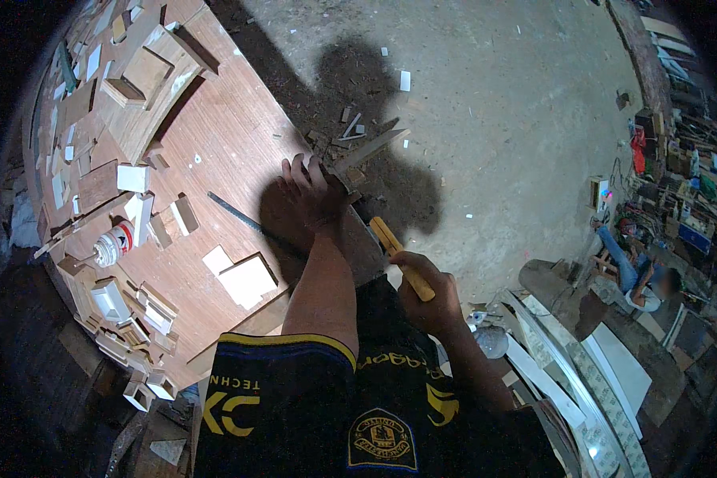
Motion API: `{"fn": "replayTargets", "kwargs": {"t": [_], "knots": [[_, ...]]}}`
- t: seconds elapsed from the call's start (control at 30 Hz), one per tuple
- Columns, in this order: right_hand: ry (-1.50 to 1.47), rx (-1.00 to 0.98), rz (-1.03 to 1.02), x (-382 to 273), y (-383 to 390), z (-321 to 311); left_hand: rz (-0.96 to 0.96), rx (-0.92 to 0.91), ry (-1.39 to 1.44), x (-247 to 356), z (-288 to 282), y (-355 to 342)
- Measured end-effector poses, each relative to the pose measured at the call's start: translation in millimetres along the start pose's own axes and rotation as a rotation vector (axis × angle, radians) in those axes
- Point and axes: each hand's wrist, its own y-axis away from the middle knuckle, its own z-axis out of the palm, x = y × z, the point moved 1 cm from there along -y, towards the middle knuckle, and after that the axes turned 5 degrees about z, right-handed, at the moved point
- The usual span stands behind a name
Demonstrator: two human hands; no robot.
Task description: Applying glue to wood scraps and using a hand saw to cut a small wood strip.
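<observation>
My left hand [311,195] rests with spread, slightly bent fingers on a shadowed wooden piece [338,186] at the table's long edge; what lies under the palm is hidden. A narrow plank [372,150] juts out beyond that edge. Just right of the edge, my right hand [422,291] is wrapped around a yellow wooden tool handle [394,247]; the tool's working end is unclear. A dark flat strip [229,209] lies on the table left of my left hand. White board pieces [243,275] lie nearer me.
The wooden table [239,119] holds a curved wooden assembly [147,88], small blocks and a white tub [113,243]. Concrete floor [518,119] stretches rightward, with scattered scraps. A seated person [637,279] is at the right, near clutter and long white boards [566,382].
</observation>
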Motion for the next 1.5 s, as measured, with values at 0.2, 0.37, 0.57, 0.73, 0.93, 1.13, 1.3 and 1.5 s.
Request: {"fn": "replayTargets", "kwargs": {"t": [0.2, 0.37, 0.57, 0.73, 0.93, 1.13, 1.3, 1.5], "knots": [[0.118, -0.078, 0.007, -5, 1, 5, 0.123, 0.028, 0.034, 3, -5, -3], [0.133, -0.070, 0.010, -10, -2, 5, 0.047, 0.053, 0.112, 8, -2, -4], [0.131, -0.104, 0.076, -28, -8, -1, 0.144, 0.021, -0.018, -2, -4, -2], [0.100, -0.068, 0.039, -31, -12, 1, 0.158, -0.052, -0.115, 2, -13, -7], [0.100, -0.059, 0.048, -21, 7, 2, 0.103, -0.003, 0.022, 12, -22, -16], [0.050, -0.019, -0.087, -13, 85, -38, 0.207, 0.132, -0.081, -13, 1, -8], [0.017, -0.027, -0.025, -20, 89, -49, 0.239, 0.107, -0.085, 13, -5, -15], [0.061, -0.219, 0.221, -36, 81, -58, 0.129, 0.024, 0.075, 6, -7, -7]]}}
